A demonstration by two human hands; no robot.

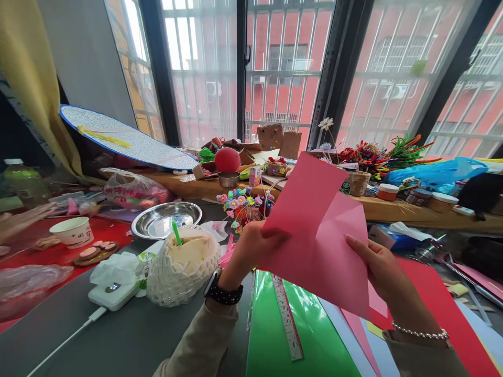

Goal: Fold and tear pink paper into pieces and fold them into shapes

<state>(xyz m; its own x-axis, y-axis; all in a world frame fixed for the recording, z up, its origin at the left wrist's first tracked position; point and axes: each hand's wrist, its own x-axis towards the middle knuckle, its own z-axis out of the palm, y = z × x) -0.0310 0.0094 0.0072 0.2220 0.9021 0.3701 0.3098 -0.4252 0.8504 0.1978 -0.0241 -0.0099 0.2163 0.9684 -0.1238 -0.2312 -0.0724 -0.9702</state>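
A sheet of pink paper (302,251) is held up in front of me, bent along a crease with a flap rising at its upper left. My left hand (259,243) grips its left edge, thumb on the near face and the other fingers hidden behind. On the right side, my right hand (375,264) pinches the same sheet between thumb and fingers. Below the paper lies a glossy green sheet (286,335) with a patterned ruler (288,319) on it. Pink, pale blue and red sheets (428,298) spread out to the right.
A coconut (184,262) in foam netting with a green straw stands left, near a metal plate (167,220), a white charger (113,293) with a cable and a paper cup (73,232). Crafts and jars (387,191) crowd the sill. Another person's hand (25,222) is at far left.
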